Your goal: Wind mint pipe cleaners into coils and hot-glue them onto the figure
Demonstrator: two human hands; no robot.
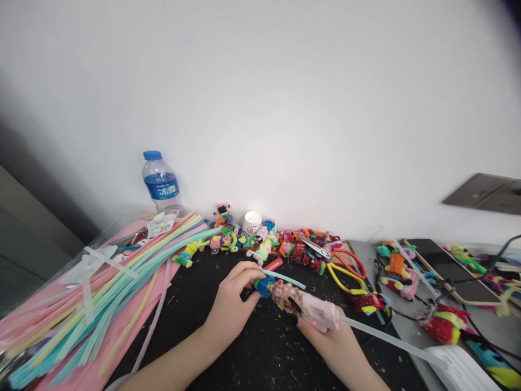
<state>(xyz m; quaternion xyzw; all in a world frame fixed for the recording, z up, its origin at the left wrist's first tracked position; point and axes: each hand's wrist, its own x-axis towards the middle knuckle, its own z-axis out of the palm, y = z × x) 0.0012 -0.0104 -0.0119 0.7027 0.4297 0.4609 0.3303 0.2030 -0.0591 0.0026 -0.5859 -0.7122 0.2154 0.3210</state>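
My left hand [234,304] pinches a small blue and green pipe-cleaner figure [265,287]. A light-blue pipe cleaner [287,279] sticks out from its fingertips to the right. In my right hand [337,342] is a pale pink hot glue gun [319,311], fingers wrapped round its body. Its front end, crusted with coloured fuzz, points left and meets or nearly meets the figure; I cannot tell whether they touch. A translucent glue stick [386,334] runs out of the gun's back. Fingers hide part of the figure.
Pastel pipe cleaners [109,288] lie in a bundle on pink sheets at left. A water bottle [160,184], a paper cup [252,221] and several fuzzy figures [232,239] line the wall. Scissors [337,260], a phone [451,270] and cables are on the right.
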